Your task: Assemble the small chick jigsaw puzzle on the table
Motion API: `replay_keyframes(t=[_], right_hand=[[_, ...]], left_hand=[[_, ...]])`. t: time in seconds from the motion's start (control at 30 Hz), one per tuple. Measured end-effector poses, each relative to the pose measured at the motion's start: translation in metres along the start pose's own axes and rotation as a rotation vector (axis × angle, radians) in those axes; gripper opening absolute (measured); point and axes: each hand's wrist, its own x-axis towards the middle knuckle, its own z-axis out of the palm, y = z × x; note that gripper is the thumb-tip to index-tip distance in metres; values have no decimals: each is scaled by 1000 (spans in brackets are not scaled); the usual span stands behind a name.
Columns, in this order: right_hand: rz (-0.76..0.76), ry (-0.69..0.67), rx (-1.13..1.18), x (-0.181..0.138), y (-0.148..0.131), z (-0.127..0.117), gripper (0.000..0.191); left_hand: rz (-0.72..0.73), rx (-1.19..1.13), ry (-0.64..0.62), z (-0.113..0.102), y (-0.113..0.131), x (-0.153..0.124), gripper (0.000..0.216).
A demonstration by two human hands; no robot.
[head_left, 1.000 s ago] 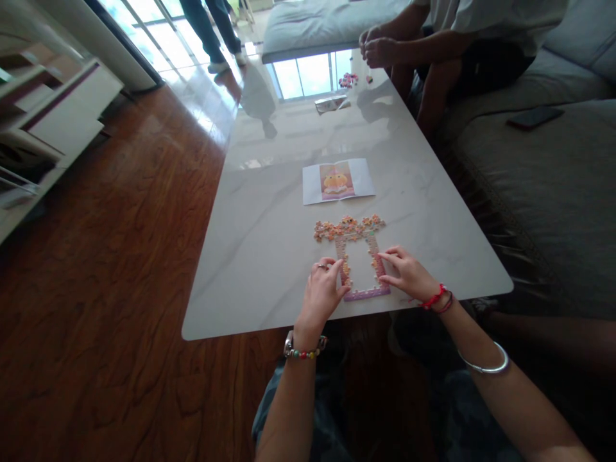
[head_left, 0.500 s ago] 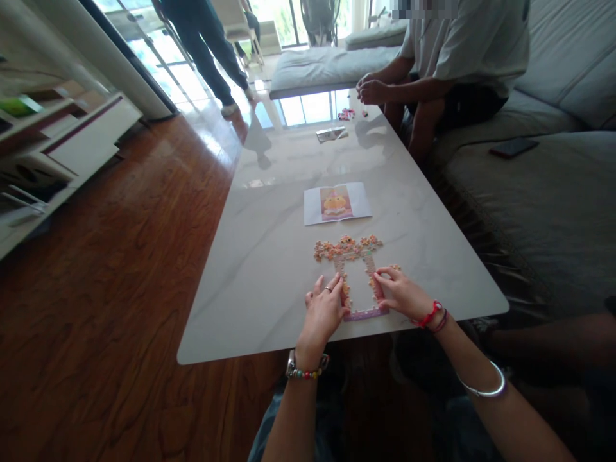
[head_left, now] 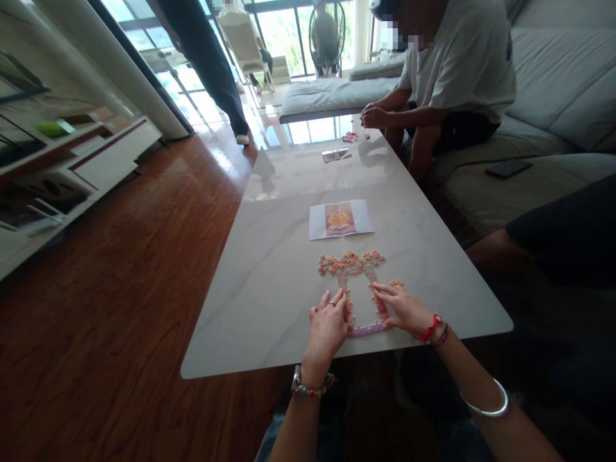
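A partly joined jigsaw puzzle frame (head_left: 366, 330) lies near the close edge of the table, with a purple bottom strip and pinkish sides around bare tabletop. My left hand (head_left: 328, 326) rests along its left side, fingers stretched out and thumb by the lower left corner. On the opposite side, my right hand (head_left: 405, 309) touches the right strip with extended fingers, its thumb near the lower right corner. Loose orange and pink puzzle pieces (head_left: 350, 262) are heaped at the frame's top end. A few more pieces (head_left: 397, 283) lie just beyond my right hand.
Past the pieces is a creased picture sheet (head_left: 341, 219) on the white marble-look table (head_left: 269, 256). Farther off lie a silvery packet (head_left: 335, 154) and small pink-red items (head_left: 350, 136). A person sits on the sofa (head_left: 553, 122) at right; another stands at left.
The view has tipped upward, so the table sits lower in it. Both hands stay at the puzzle's sides; my left fingers look closer together. The standing person's legs have shifted.
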Motion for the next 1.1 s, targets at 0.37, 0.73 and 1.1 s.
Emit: replay_keyframes(t=[0.37,0.73,1.1], right_hand=[[115,-4,-140,38,3,-13,83],[64,50,-151,38,14,-13,62],[213,83,-34,19,47,-35,9]], left_hand=[[64,-73,29,-3,-15,9,70],[89,-85,-111,-2,-21,22,93],[76,-163,11,-6,-37,26,80]])
